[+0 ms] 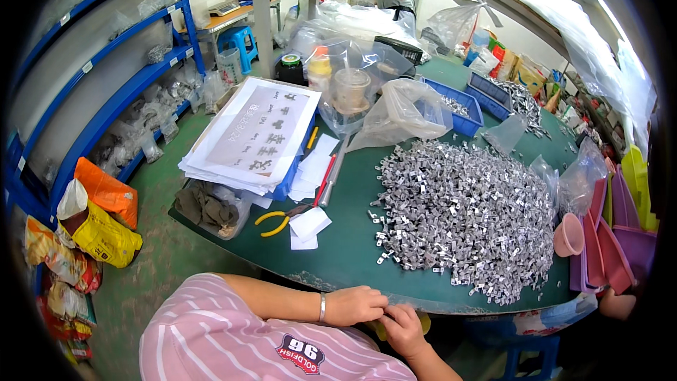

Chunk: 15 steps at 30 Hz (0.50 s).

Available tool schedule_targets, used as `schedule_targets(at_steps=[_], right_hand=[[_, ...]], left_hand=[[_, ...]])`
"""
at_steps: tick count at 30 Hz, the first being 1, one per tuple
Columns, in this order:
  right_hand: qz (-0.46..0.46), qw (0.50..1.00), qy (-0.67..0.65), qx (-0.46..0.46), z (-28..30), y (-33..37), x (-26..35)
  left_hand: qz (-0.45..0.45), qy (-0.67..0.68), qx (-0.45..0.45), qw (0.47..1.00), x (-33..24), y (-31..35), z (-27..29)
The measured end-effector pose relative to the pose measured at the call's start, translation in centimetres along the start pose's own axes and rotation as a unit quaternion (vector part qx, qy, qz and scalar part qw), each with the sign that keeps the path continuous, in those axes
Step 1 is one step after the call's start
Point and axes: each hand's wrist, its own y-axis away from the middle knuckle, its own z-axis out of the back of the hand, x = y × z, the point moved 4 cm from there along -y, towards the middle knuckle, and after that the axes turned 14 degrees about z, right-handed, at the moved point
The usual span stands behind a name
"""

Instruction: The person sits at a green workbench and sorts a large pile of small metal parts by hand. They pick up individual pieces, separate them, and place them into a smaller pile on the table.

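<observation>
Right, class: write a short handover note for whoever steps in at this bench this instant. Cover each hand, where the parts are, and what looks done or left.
Left hand: closed at the near table edge, fingertips meeting the right hand; what it pinches is too small to tell.
Right hand: just below the edge, fingers curled against the left.
Parts: a big heap of small metal pieces lies loose on the green table, ahead and to the right.
Yellow-handled pliers lie untouched to the left.
Done: cannot tell from this view.
Left: the heap looks largely unworked.
</observation>
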Motion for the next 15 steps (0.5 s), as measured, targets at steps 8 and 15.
schedule_targets(at_steps=[8, 15], right_hand=[[-0.277, 0.843, -0.114, 0.446, -2.5, 6.3, -1.2], [-0.131, 0.933, -0.185, 0.278, 1.6, -3.9, -2.9]], left_hand=[[-0.079, -0.149, 0.023, 0.985, -0.9, 1.9, -3.1], [0.006, -0.131, 0.272, 0.953, -0.3, 4.1, -3.4]])
